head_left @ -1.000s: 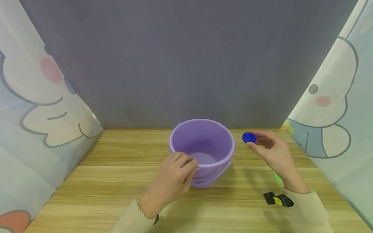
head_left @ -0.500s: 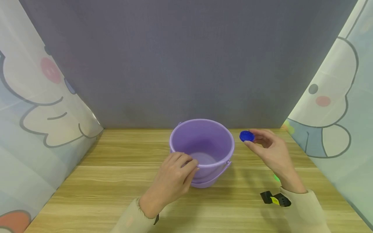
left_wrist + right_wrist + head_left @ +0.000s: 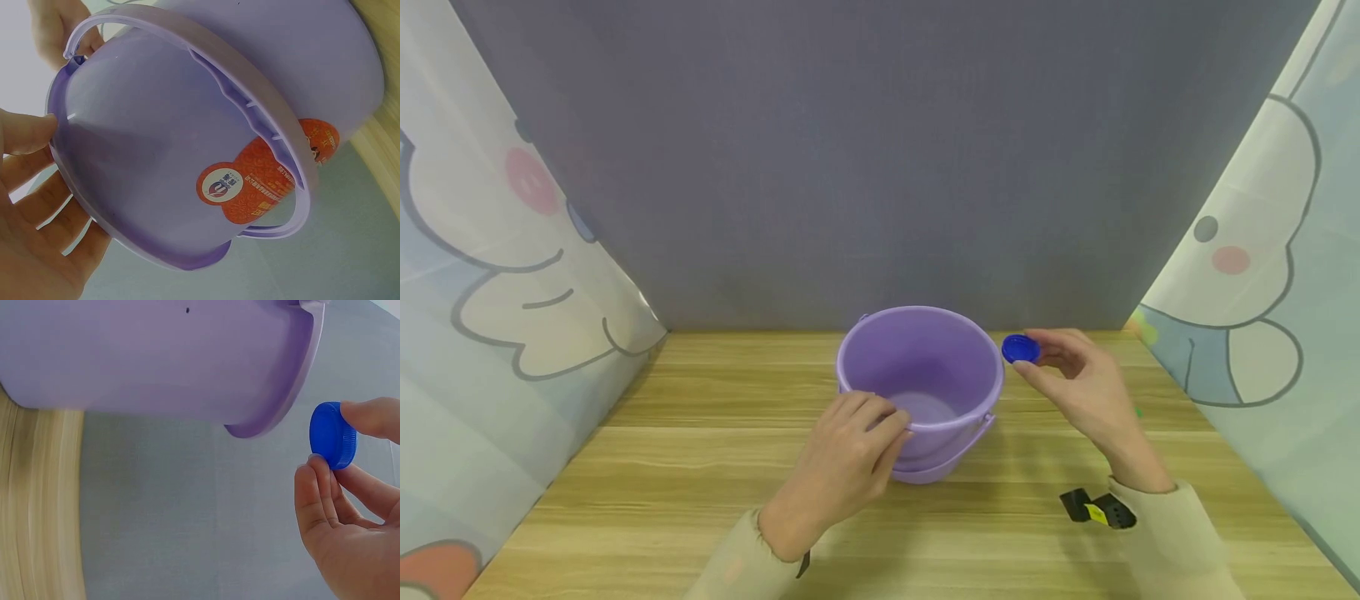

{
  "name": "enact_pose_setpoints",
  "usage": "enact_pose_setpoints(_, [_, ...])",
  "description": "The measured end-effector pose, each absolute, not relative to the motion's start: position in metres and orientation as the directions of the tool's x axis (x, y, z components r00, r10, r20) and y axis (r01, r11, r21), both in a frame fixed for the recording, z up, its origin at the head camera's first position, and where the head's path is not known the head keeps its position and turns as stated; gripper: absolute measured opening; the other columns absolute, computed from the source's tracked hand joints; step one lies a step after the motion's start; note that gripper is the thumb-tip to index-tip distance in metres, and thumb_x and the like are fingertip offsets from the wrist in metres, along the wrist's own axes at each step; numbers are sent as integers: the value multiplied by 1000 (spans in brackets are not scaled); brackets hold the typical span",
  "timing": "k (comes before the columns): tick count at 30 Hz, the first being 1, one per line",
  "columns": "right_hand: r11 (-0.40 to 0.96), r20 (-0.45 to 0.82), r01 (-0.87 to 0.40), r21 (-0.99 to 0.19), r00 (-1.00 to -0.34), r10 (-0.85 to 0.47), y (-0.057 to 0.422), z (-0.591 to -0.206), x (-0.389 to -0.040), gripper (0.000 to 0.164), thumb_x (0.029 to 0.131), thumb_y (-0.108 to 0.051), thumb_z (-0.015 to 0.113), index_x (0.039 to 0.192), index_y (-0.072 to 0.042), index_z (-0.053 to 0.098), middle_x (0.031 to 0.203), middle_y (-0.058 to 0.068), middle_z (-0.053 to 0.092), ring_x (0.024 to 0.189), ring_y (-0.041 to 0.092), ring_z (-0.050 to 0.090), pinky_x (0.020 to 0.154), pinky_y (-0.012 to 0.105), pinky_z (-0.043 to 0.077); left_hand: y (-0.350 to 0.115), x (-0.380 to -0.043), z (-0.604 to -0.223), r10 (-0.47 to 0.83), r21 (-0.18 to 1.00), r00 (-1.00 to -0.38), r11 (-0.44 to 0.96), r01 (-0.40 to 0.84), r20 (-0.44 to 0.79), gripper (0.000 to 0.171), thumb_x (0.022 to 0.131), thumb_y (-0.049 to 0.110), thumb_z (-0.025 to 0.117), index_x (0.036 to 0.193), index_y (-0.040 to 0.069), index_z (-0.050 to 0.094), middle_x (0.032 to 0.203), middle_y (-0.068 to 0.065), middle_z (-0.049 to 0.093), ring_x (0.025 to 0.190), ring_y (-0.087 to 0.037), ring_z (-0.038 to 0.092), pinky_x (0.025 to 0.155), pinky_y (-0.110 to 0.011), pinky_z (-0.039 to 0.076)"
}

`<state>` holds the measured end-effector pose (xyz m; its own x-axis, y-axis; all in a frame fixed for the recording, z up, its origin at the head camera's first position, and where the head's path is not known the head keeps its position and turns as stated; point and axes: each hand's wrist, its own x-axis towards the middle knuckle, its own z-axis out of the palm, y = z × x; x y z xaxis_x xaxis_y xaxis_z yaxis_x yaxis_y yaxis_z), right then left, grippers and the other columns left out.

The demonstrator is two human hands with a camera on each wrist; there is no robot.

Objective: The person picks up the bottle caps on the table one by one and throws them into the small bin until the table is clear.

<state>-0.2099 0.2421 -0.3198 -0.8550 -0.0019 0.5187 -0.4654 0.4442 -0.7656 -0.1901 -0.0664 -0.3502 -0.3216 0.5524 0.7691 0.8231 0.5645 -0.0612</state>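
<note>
A purple bucket [image 3: 921, 454] stands upright on the table, its handle [image 3: 250, 81] hanging down the near side. My left hand [image 3: 850, 450] holds the bucket's near rim, fingers over the edge and thumb outside. In the left wrist view, the fingers and thumb of that hand [image 3: 44, 219] lie along the rim. Between thumb and fingertips, my right hand [image 3: 1082, 387] pinches a round blue bottle cap [image 3: 1021, 350] with a ridged side. The cap is just right of the bucket's rim in the head view. The right wrist view shows the cap [image 3: 332, 435] apart from the bucket wall.
Wood-grain table [image 3: 700, 467] extends around the bucket, backed by a dark grey panel [image 3: 910, 167]. Cartoon-printed sheets [image 3: 1240, 250] flank both sides. Something small and green [image 3: 1139, 412] shows beside the right wrist, mostly hidden. A black strap piece [image 3: 1078, 505] sticks out at the right cuff.
My right hand has moved slightly left with the blue bottle cap, closer to the bucket's rim. The left hand and the bucket have stayed still.
</note>
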Motion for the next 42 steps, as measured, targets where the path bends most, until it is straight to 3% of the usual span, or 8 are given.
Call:
enact_pose_setpoints(16, [346, 535, -521, -780, -843, -63, 226, -313, -214, 40, 86, 2, 77, 125, 5, 67, 115, 13, 61, 97, 14, 64, 90, 18, 53, -66, -190, -350, 551, -67, -320, 569, 820, 771, 6, 95, 16, 67, 98, 11, 69, 93, 0, 66, 91, -21, 62, 86, -35, 52])
enact_pose_setpoints(23, [311, 554, -549, -776, -829, -82, 217, -312, -217, 40, 84, 6, 77, 123, 8, 67, 113, 14, 60, 97, 16, 64, 90, 21, 54, -66, -189, -349, 555, -40, -353, 574, 818, 753, 8, 95, 17, 67, 99, 11, 70, 94, -1, 67, 92, -21, 62, 87, -36, 52])
enact_pose_setpoints(29, [285, 565, -568, -772, -819, -100, 211, -313, -220, 39, 83, 8, 76, 121, 10, 66, 112, 16, 60, 96, 16, 63, 88, 21, 55, -66, -190, -350, 556, -62, -331, 572, 818, 763, 7, 95, 17, 67, 98, 11, 69, 94, 0, 67, 91, -21, 62, 86, -35, 52])
enact_pose_setpoints(42, [294, 562, -571, -766, -818, -123, 200, -314, -225, 38, 83, 5, 78, 119, 9, 68, 112, 15, 61, 95, 16, 62, 86, 20, 54, -66, -189, -350, 557, -50, -346, 575, 817, 755, 9, 96, 18, 66, 99, 11, 70, 95, 0, 67, 92, -21, 61, 85, -35, 52])
